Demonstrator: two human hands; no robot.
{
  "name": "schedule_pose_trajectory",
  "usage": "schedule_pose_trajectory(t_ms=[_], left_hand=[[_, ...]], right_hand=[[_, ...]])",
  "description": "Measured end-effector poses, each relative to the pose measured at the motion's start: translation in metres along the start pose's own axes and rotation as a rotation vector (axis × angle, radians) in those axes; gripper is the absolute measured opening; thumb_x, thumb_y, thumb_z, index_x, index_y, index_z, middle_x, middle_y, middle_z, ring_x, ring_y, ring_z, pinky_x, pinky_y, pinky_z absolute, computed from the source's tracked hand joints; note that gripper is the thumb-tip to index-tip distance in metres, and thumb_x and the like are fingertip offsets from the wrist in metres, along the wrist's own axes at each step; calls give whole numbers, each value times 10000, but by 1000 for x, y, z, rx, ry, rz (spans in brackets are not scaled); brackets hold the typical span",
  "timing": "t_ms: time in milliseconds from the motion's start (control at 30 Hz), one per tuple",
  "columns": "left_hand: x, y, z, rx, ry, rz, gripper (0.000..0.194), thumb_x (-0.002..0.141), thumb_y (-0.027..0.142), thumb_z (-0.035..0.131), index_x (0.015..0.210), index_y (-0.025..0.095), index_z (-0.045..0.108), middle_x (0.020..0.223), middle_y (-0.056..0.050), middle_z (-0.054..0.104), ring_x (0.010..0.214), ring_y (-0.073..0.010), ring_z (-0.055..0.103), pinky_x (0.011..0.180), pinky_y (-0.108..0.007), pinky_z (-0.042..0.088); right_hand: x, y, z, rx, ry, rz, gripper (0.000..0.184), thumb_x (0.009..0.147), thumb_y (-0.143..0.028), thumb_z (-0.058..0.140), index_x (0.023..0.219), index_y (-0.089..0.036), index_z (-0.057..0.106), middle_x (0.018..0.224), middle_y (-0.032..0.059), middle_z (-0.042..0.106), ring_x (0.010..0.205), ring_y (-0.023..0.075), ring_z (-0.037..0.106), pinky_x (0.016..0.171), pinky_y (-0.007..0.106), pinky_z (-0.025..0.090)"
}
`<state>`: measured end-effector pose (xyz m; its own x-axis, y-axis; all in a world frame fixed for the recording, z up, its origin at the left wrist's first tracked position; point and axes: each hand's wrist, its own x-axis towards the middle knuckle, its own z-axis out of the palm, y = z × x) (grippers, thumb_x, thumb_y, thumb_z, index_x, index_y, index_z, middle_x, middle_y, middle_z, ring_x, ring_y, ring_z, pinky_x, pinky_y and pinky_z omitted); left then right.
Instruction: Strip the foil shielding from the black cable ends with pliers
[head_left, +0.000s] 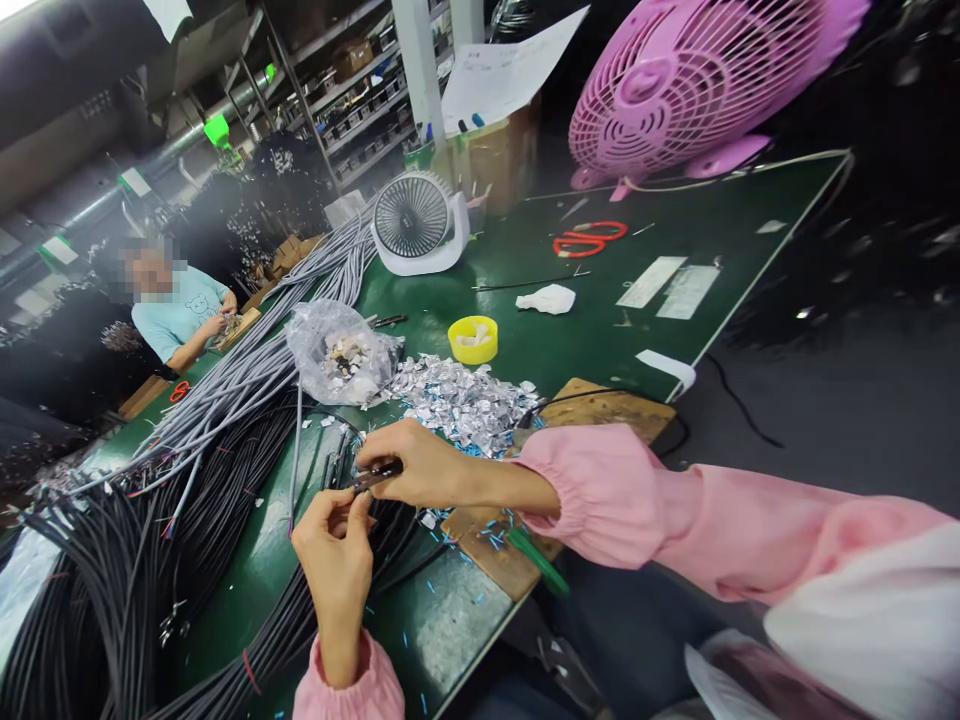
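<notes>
My right hand is closed around a small dark hand tool whose working end points toward my left hand. Just below and to the left, my left hand is closed, thumb and fingers pinched at the tool's tip. What it pinches is too small and covered to make out. Black cables run under and beside both hands. A heap of silver foil scraps with blue bits lies behind my right wrist.
A clear plastic bag, a yellow ring-shaped tub and a small white fan stand beyond the hands. Grey cables lie left. Red-handled scissors and a pink fan are farther back. A co-worker sits across.
</notes>
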<state>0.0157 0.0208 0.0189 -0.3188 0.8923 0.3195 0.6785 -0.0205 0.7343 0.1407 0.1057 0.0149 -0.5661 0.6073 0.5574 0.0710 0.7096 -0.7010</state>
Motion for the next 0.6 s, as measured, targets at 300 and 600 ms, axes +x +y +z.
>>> schedule_pose_trajectory(t_ms=[300,600], left_hand=[[1,-21,-5,-207,-187,-44,242,701,334,635,510,192,590,431,-29,550,397,-141,502,404,-249,372],[-6,-9,0,-60,86,226,241,723,233,599,517,182,485,484,39,464,446,-88,435,432,-199,351]], right_hand=[[1,-6,-3,137,-39,124,51,589,-58,597,587,-104,618,528,-50,462,517,56,381,507,186,294],[5,-3,-3,712,-227,615,113,638,-203,540,549,-143,501,371,-95,351,340,33,275,350,176,190]])
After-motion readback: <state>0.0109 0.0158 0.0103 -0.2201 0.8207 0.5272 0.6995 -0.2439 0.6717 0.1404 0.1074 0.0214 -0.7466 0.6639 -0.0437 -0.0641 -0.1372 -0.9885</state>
